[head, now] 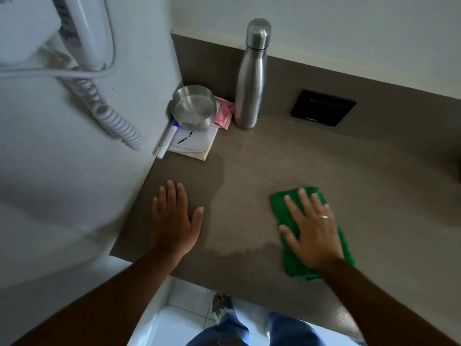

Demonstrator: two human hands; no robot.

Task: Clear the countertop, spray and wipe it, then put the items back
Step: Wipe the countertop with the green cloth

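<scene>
My right hand (311, 228) presses flat with spread fingers on a folded green cloth (294, 263) on the brown countertop (262, 166). My left hand (174, 218) lies flat and empty on the counter near its left front corner. In the back left corner stand a steel bottle (252, 76) and a round metal ashtray (193, 107). The ashtray sits on a white notepad (192, 144), with a white pen (166, 141) along the wall and pink sachets (224, 116) beside it.
A black socket plate (323, 107) is set into the backsplash at the right. A white wall-mounted hair dryer (82, 28) with a coiled cord (114, 121) hangs on the left wall. Below the counter edge are a tiled floor and my legs (232, 328).
</scene>
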